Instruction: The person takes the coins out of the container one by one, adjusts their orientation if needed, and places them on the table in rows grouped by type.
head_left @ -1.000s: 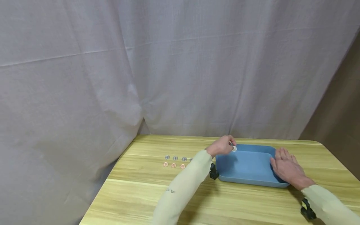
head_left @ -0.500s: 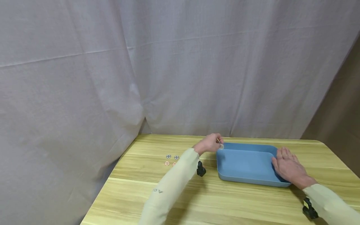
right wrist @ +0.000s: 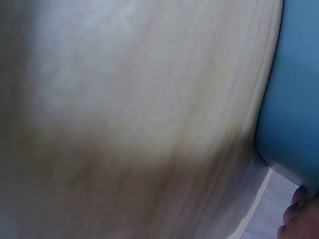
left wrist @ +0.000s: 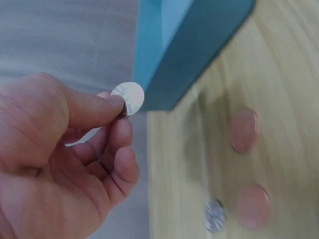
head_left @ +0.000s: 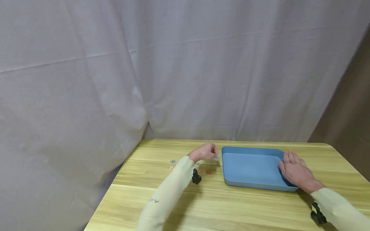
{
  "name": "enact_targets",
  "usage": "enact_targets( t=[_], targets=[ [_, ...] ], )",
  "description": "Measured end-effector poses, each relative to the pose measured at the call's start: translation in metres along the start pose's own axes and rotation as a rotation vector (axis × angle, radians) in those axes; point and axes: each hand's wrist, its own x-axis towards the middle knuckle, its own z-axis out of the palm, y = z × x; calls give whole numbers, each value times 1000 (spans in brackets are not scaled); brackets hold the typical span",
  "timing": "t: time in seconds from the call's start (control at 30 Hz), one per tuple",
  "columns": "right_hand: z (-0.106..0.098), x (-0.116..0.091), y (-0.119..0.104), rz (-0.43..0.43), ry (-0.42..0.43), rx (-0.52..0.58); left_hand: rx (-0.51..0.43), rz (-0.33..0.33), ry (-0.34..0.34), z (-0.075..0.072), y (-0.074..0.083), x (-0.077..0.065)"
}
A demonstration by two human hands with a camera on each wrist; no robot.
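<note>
My left hand [head_left: 204, 152] is just left of the blue tray [head_left: 251, 185], above the table. Between thumb and fingers it pinches a silver coin [left wrist: 130, 98], seen face-on in the left wrist view. A second thin shiny edge [left wrist: 83, 137] shows behind the thumb, mostly hidden by the fingers. Under and beside the left arm lie a copper coin [head_left: 208, 172], a silver coin [head_left: 198, 164], another silver coin [head_left: 172, 161] and another copper coin [head_left: 171, 168]; the sleeve may cover more. My right hand [head_left: 296, 170] rests with straight fingers on the tray's right rim.
The wooden table [head_left: 231, 211] carries the tray and the coins. A grey curtain [head_left: 196, 80] hangs behind its back edge and along the left side. Each wrist wears a small black camera, one [head_left: 196, 176] near the coins.
Pinching the silver coin, my left hand has moved left from above the tray to beside its left wall, and lower. The right hand stays on the rim.
</note>
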Motion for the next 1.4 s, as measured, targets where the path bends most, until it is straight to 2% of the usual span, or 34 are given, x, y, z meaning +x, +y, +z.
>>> enact_targets(
  t=[0.23, 0.43, 0.53, 0.73, 0.83, 1.0, 1.2, 1.4],
  targets=[
    [1, 2, 2, 11, -14, 9, 30, -44, -19, 1, -15, -5],
    [4, 0, 2, 13, -29, 32, -33, -178, -57, 6, -24, -10],
    [4, 0, 2, 24, -47, 43, -46, -215, -69, 9, -27, -9],
    [3, 0, 3, 14, -20, 23, -13, -241, -66, 17, -31, -3],
    [2, 0, 2, 19, -31, 35, -15, -262, -72, 19, -32, 0],
    [2, 0, 0, 29, -29, 34, 33, -268, -74, 19, -31, 2],
    [5, 2, -1, 34, -32, 30, 51, -291, -58, 19, -33, -3],
    [8, 3, -4, 31, -17, 47, 82, -277, -36, 17, -36, -8]
  ],
)
